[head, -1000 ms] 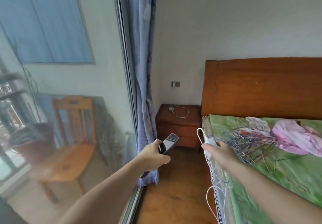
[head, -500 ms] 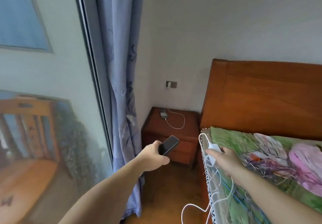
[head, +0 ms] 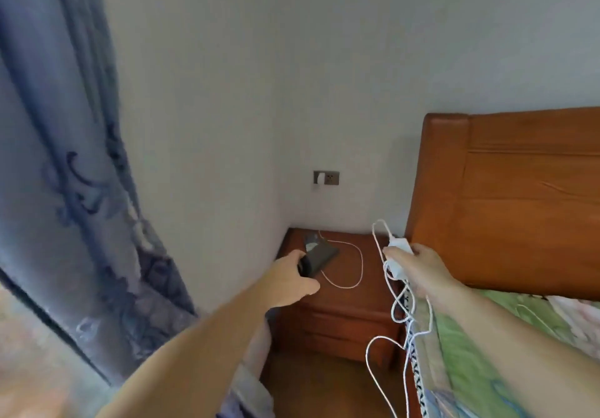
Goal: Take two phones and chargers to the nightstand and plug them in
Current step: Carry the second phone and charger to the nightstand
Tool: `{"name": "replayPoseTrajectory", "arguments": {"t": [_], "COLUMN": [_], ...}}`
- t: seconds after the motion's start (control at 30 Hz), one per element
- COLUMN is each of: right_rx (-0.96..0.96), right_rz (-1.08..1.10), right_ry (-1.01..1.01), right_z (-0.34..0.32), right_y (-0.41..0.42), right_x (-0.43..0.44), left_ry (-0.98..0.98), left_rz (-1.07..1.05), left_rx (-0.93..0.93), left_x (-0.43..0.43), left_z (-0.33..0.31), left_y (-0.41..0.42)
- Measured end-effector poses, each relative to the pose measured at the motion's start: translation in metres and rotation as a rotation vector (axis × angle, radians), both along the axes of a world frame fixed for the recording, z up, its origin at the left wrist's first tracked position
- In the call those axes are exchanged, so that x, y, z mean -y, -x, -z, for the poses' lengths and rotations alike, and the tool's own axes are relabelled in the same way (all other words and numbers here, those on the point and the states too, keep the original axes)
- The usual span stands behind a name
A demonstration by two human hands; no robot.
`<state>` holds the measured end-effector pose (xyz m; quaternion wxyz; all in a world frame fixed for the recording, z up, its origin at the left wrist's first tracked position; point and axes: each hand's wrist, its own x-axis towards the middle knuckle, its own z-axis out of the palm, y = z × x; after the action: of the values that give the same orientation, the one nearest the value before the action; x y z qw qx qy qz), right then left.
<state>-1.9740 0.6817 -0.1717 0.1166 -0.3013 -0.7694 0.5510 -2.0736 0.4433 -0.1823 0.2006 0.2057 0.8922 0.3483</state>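
Observation:
My left hand [head: 289, 279] grips a dark phone [head: 319, 259] and holds it over the left front of the wooden nightstand [head: 344, 313]. My right hand [head: 418, 268] is closed on a white charger [head: 401, 250], with its white cable [head: 394, 317] dangling in loops toward the floor. Another phone [head: 311, 240] lies at the back left of the nightstand top, and a white cable [head: 352, 265] loops from it across the top. On the wall above, a grey socket [head: 326, 178] has a white plug in its left side.
A wooden headboard [head: 519, 196] and a bed with a green floral cover [head: 493, 352] stand to the right of the nightstand. A blue curtain [head: 74, 190] hangs at the left. Wooden floor [head: 311, 385] shows in the narrow gap before the nightstand.
The view has come closer to the nightstand and both hands have moved forward toward it. The phone and the charger stay in the same hands.

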Motion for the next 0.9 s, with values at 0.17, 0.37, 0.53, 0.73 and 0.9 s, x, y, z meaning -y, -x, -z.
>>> {"name": "replayPoseTrajectory", "arguments": {"t": [0.17,0.37,0.53,0.73,0.9], "right_rx": [0.015,0.003,0.055,0.077,0.216], "right_rz": [-0.031,-0.049,-0.039,0.046,-0.022], "right_ry": [-0.017,-0.170,-0.321,-0.461,-0.516], "right_z": [-0.014,-0.032,-0.033,-0.005,0.078], "right_y": [0.099,0.194,0.266,0.343,0.387], "right_x": [-0.064,-0.121,-0.158,-0.186,-0.193], "left_ry": [-0.050,-0.068,-0.094,-0.174,-0.180], "left_rz": [-0.009,-0.002,0.057,0.096,0.087], "left_rx": [0.015,0.080,0.107,0.176,0.187], "left_x": [-0.051,-0.103,-0.145,-0.182,-0.197], "left_z": [-0.001,0.014,0.045,0.077,0.113], "left_y": [0.084,0.175,0.261,0.345,0.384]}}
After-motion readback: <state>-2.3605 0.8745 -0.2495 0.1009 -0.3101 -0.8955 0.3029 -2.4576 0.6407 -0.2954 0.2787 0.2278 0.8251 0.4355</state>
